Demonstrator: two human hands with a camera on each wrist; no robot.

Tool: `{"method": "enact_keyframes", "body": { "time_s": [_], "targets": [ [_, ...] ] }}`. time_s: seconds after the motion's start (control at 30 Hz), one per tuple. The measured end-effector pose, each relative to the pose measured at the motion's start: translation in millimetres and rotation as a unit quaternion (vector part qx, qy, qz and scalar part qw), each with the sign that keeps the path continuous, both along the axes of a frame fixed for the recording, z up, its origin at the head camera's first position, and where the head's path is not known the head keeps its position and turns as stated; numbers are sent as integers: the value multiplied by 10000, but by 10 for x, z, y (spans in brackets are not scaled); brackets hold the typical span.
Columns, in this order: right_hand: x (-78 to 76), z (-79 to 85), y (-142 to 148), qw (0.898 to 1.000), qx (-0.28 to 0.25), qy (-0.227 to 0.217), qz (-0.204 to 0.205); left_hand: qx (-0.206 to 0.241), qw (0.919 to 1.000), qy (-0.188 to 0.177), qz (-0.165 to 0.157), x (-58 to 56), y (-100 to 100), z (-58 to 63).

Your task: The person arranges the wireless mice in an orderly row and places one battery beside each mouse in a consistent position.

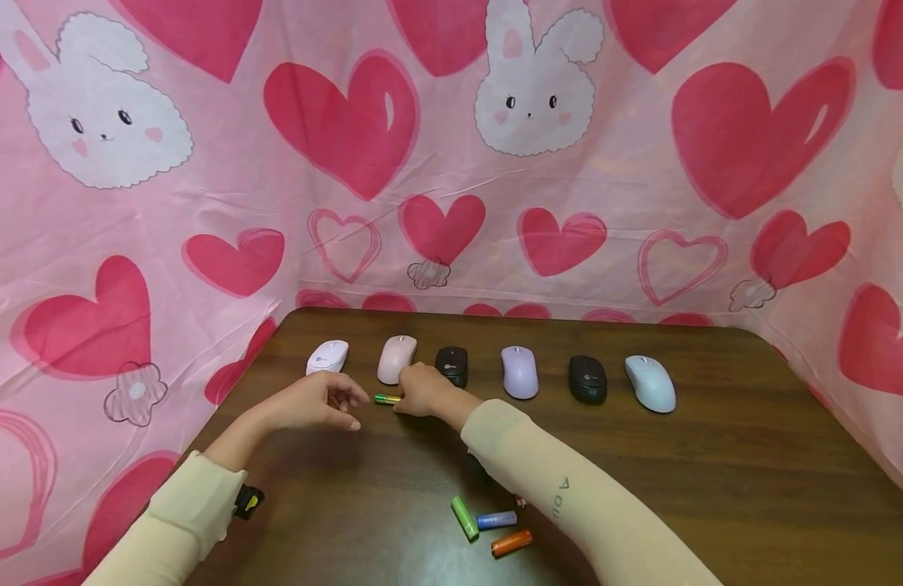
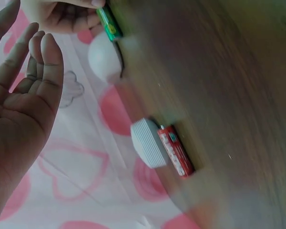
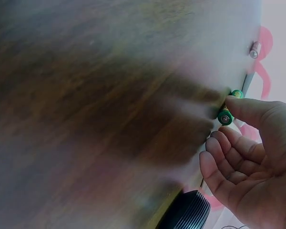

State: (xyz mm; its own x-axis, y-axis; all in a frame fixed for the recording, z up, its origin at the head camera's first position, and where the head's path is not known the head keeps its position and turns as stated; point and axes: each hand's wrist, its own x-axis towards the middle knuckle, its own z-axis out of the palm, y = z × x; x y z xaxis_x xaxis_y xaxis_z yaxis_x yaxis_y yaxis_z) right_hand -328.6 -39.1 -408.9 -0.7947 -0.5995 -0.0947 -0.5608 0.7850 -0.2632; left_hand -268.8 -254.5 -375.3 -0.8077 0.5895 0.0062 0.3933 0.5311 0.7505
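Observation:
My right hand (image 1: 425, 391) is at the front of a pink mouse (image 1: 396, 358), pinching a green battery (image 1: 386, 400) by thumb and fingertips close over the table. In the right wrist view the thumb lies across that battery (image 3: 225, 117), and the other fingers are curled. My left hand (image 1: 316, 400) hovers in front of a white mouse (image 1: 329, 356), its fingers loosely bent and holding nothing. Beside the white mouse's ribbed end a red battery (image 2: 175, 151) lies on the table; the left hand hides it in the head view.
Rightward in the row stand a black mouse (image 1: 451, 365), a lilac mouse (image 1: 520, 373), another black mouse (image 1: 587, 379) and a pale mouse (image 1: 651, 382). Nearer lie a light green battery (image 1: 464, 518), a blue one (image 1: 497, 519) and an orange one (image 1: 512, 543). The right sleeve partly covers a red item (image 1: 521, 501).

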Motion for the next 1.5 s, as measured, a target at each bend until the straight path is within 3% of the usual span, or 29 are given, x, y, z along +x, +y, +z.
{"method": "enact_keyframes", "body": {
  "time_s": [0.23,0.63,1.03,1.5],
  "targets": [
    [32,8,72,9997,23,136,189,-40,9994,-200,-267,49,146,3],
    [86,69,284,9977,-33,403,541,-81,9972,-234,-703,76,346,-44],
    [251,226,503,9955,-10,509,801,-147,9932,-286,-1116,112,554,-99],
    [350,261,858,9930,-405,486,1001,-167,9903,-287,-1347,166,742,-166]
  ]
}}
